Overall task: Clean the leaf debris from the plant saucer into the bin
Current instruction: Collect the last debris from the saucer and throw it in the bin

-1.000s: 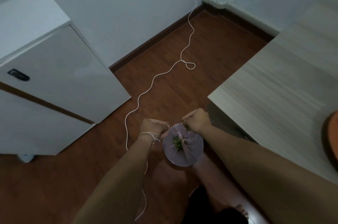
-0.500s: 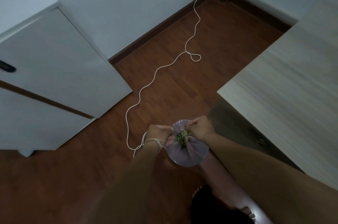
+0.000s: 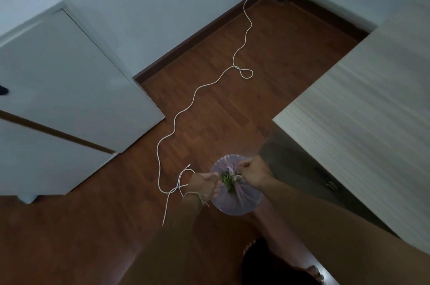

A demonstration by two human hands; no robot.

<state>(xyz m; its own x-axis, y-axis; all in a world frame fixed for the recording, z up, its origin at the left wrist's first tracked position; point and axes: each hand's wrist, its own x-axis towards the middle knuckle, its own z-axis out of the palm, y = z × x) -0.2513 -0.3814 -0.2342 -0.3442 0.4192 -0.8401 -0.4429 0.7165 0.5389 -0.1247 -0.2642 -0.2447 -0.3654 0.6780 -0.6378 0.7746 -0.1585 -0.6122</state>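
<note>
Green leaf debris (image 3: 227, 181) sits in the gathered mouth of a lilac bin bag (image 3: 239, 198) on the wooden floor (image 3: 221, 103); left hand (image 3: 202, 184) and right hand (image 3: 254, 174) pinch its edges; a white cable (image 3: 186, 107) trails beside, worktop (image 3: 363, 107) right.
</note>
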